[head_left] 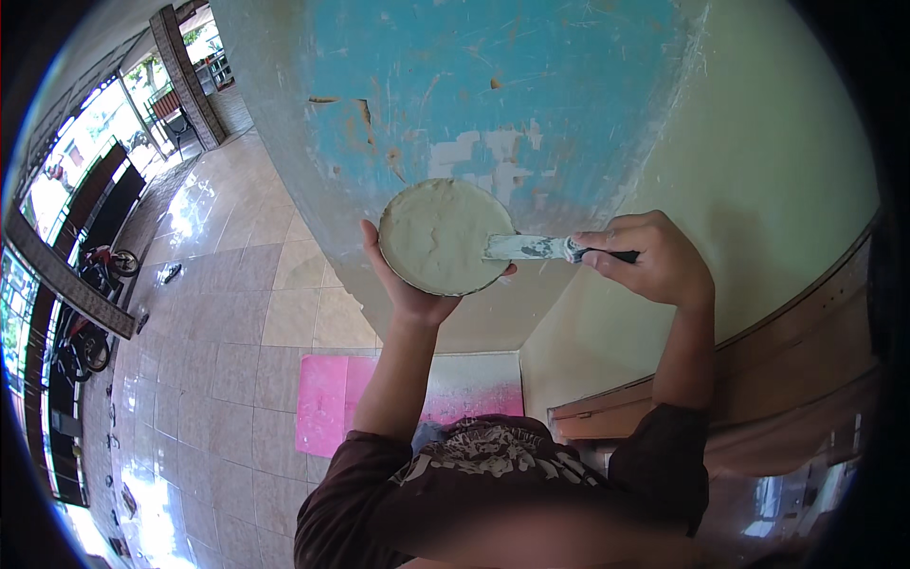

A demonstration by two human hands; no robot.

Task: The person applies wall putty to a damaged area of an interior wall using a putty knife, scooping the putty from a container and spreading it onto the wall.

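My left hand (417, 296) supports a round tub (479, 288) from below, fingers curled around its side. Pale greenish-white putty (434, 232) fills the tub nearly to the rim, its surface uneven. In my right hand (664, 261) is a putty knife (531, 247) with a dark handle, gripped between thumb and fingers. Its blade is smeared with putty, and the tip rests at the right side of the putty. Behind the tub stands a wall (474, 66) with worn turquoise paint, chips, scratches and several white patches.
A pale green wall (768, 114) meets the turquoise one at a corner on the right. Below it lies a brown wooden door or panel (739, 365). Pink sheets (322, 403) cover part of the tiled floor (223, 379). Motorcycles (95, 351) stand at the far left beside a gate.
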